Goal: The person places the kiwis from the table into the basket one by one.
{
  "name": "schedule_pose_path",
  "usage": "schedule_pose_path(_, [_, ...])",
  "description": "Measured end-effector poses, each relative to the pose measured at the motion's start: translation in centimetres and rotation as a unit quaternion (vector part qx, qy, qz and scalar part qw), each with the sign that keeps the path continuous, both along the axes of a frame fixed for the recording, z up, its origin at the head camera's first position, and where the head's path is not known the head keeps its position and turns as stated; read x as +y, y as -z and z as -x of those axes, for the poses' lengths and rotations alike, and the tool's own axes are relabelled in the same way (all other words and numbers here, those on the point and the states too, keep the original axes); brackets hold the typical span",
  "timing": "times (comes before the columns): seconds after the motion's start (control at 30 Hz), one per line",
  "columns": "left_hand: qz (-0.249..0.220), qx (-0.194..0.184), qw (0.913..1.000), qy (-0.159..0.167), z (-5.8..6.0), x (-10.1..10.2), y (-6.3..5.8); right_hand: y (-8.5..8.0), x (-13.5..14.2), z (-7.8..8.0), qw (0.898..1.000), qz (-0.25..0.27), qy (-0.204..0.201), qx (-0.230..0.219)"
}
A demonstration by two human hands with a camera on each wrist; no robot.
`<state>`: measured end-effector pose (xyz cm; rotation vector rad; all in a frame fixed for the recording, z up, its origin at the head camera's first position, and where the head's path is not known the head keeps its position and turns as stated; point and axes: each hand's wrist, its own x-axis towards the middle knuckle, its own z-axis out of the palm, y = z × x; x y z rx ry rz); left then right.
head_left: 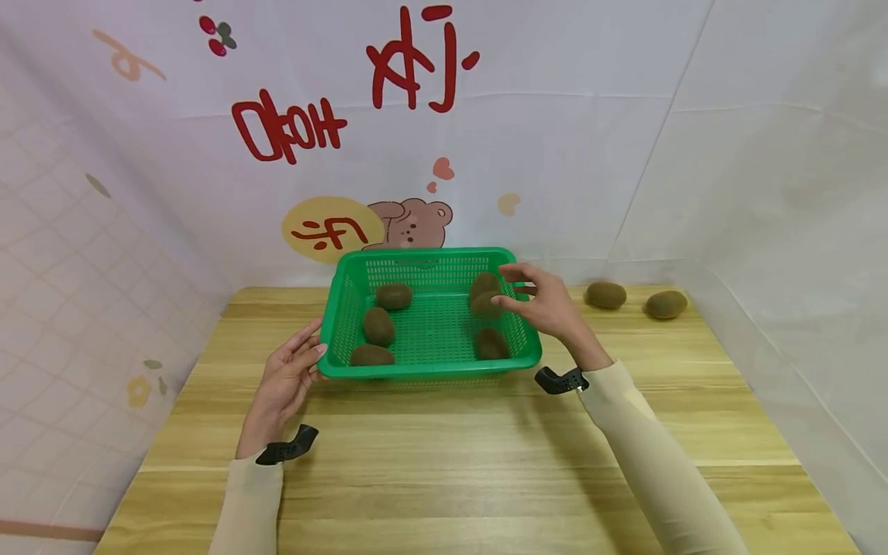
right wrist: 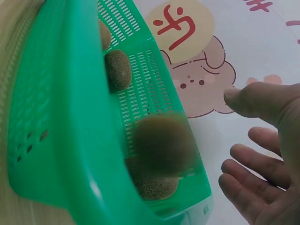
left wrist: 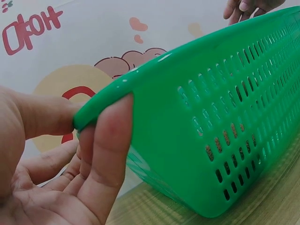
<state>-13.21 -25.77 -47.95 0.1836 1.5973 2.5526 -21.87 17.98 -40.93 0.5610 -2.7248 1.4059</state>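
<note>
My left hand (head_left: 287, 374) pinches the left rim of a green plastic basket (head_left: 423, 370) between thumb and fingers; the left wrist view shows this grip up close. Over the basket's right side hovers my right hand (head_left: 541, 302), its fingers spread and holding nothing. Just below its thumb, a kiwi (head_left: 486, 305) appears in the basket's right part; in the right wrist view this kiwi (right wrist: 164, 143) is blurred and apart from the fingers. Several brown kiwis lie inside, among them one kiwi (head_left: 378, 327) at the left and another kiwi (head_left: 492, 344) at the front right.
Two more kiwis, a nearer-in kiwi (head_left: 606, 294) and an outer kiwi (head_left: 666, 304), lie on the wooden table (head_left: 430, 462) to the right, near its back edge. A white printed cloth (head_left: 555, 139) hangs behind the basket.
</note>
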Motion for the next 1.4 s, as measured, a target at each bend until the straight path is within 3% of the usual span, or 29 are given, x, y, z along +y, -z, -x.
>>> schedule_pose_path(0.5, [-0.002,-0.001,1.0000,0.002,0.1,0.1,0.0,0.0,0.8,-0.7,0.998,-0.053,-0.004,0.039])
schedule_pose_path(0.9, [-0.006,-0.004,0.9999,0.007,0.1,0.0,0.1,1.4,2.8,-0.1,0.993,-0.087,-0.003,0.081])
schedule_pose_path(1.4, [-0.009,-0.001,1.0000,0.004,0.0,0.0,-0.2,2.6,5.4,0.8,0.992,-0.091,0.052,0.070])
